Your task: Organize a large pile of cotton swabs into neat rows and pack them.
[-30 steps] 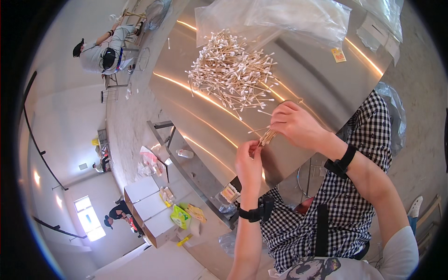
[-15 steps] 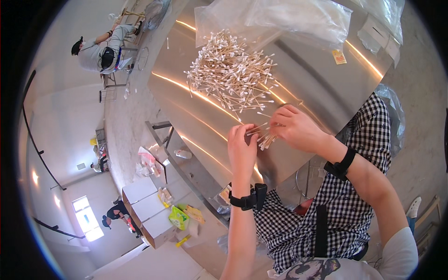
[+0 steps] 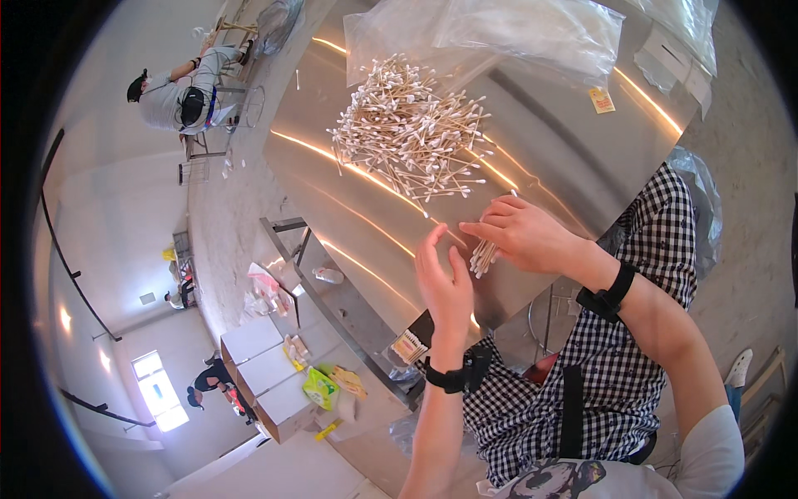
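Note:
My right hand (image 3: 529, 236) is closed around a small bundle of cotton swabs (image 3: 481, 259), whose white tips stick out below the fingers. Just left of the bundle, my left hand (image 3: 445, 287) is open with thumb and fingers apart and nothing in it. Beyond both hands lies a large loose heap of cotton swabs (image 3: 407, 129) with wooden sticks and white ends. They rest on a shiny metal table (image 3: 565, 158). By my left wrist, at the table's near edge, is a small pack of swabs (image 3: 409, 346), partly hidden by the wrist.
Clear plastic bags (image 3: 524, 33) lie at the table's far side, with a small yellow label (image 3: 601, 101) close by. A white cardboard piece (image 3: 669, 62) sits at the far right. To the left, a cardboard box (image 3: 258, 366) stands near a green package (image 3: 320, 389). Other people are farther off.
My left hand has let go of the swabs and drawn back slightly toward me and to the right, fingers spreading. The right hand now has the bundle gathered, and the pack by my left wrist shows more.

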The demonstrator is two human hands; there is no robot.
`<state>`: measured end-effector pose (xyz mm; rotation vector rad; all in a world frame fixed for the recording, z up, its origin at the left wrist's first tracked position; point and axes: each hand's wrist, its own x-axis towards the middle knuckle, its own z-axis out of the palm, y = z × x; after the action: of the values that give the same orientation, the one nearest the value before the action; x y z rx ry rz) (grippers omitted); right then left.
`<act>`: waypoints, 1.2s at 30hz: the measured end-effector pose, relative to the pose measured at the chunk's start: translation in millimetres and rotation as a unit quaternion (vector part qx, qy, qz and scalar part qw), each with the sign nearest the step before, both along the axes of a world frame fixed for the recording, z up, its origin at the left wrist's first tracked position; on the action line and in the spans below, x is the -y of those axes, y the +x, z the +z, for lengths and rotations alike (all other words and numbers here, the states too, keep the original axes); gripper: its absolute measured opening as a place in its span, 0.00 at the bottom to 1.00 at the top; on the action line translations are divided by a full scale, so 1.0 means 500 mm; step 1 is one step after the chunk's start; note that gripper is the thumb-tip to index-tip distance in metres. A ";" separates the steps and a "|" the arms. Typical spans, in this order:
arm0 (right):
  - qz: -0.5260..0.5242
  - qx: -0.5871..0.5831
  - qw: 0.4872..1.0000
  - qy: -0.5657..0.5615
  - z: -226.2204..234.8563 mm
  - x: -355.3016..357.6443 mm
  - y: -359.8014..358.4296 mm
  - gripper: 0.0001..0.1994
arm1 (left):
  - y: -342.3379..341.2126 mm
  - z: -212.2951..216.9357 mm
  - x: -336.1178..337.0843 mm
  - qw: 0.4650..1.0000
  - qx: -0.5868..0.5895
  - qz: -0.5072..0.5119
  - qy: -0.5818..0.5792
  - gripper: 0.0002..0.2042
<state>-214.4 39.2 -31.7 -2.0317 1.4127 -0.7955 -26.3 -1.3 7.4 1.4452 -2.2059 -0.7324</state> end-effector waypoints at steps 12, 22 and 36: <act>-0.269 0.138 0.953 -0.036 0.022 -0.006 -0.055 0.20 | -0.115 -0.099 -0.128 0.978 0.198 0.010 -0.070 0.45; -0.235 0.046 0.971 0.023 0.018 -0.017 -0.062 0.13 | -0.075 -0.103 -0.044 0.967 0.228 -0.067 -0.087 0.49; -0.274 -0.062 0.955 -0.098 -0.022 0.008 -0.052 0.05 | -0.045 -0.072 -0.109 0.975 0.201 -0.095 -0.021 0.47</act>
<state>-240.1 35.1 -42.7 -1.8664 2.0913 -1.0811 -48.8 53.1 -28.3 1.4794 -2.6767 -0.4762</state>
